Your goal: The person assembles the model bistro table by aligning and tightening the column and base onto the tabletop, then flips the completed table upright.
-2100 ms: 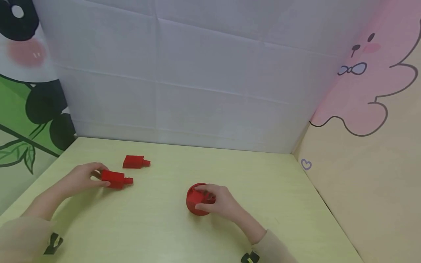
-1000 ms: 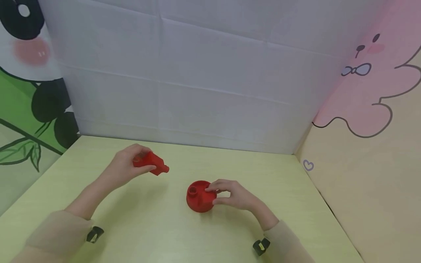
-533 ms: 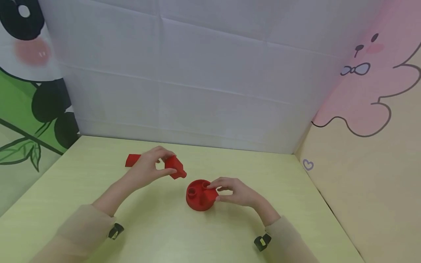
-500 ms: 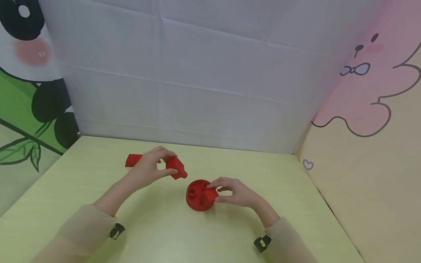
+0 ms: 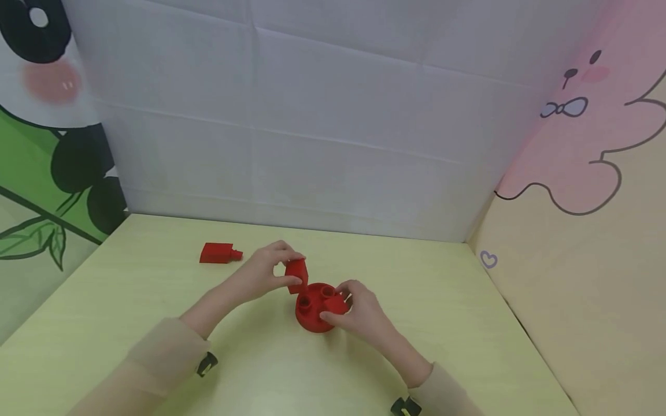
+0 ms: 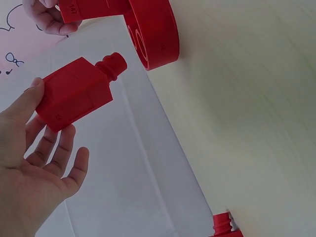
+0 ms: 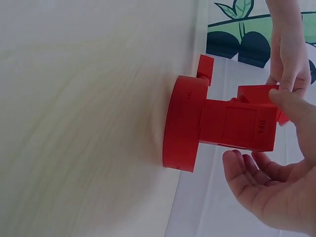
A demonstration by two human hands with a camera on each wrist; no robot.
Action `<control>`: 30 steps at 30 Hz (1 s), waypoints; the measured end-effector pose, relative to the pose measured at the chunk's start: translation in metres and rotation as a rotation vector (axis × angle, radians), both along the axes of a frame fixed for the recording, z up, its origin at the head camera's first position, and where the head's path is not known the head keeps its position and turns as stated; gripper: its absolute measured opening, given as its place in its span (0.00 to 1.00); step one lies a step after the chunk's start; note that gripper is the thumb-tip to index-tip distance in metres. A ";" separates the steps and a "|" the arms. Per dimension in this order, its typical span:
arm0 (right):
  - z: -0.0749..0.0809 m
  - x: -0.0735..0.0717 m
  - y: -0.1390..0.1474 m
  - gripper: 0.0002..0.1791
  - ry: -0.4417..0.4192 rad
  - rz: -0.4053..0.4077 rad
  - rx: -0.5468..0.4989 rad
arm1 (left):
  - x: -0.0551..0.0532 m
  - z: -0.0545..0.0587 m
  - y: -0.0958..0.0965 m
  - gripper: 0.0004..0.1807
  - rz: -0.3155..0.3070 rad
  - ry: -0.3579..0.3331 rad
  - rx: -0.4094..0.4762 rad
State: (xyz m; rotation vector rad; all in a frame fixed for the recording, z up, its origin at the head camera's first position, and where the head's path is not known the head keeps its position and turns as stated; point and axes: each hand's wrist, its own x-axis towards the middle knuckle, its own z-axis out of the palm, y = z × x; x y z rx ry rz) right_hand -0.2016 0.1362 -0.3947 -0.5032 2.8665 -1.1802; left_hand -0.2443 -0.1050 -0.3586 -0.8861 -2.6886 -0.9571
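The left hand [image 5: 260, 273] pinches a red bottle-shaped block [image 6: 74, 94] between thumb and fingers. Its ridged neck points down toward a round red base [image 5: 308, 323], just above the base's left far side in the head view. Two round sockets show in the base. A second red block [image 7: 239, 123], marked 148, stands upright in the base on the right. Around this block's upper part, the right hand [image 5: 364, 312] has its thumb and curled fingers. The neck of that block is hidden in the base.
Another red bottle-shaped block [image 5: 216, 253] lies on its side at the back left of the pale yellow table [image 5: 250, 364]. A white sheet [image 5: 333, 127] rises behind the table. Panels with cartoon figures stand at the left and right.
The left hand has carried its block rightward to the base and turned its neck downward. The right hand has shifted slightly on the standing block. The lying block has come back into full view.
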 end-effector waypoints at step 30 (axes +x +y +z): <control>-0.013 -0.033 0.030 0.21 0.077 0.034 -0.107 | -0.010 -0.024 0.031 0.25 -0.139 -0.085 -0.041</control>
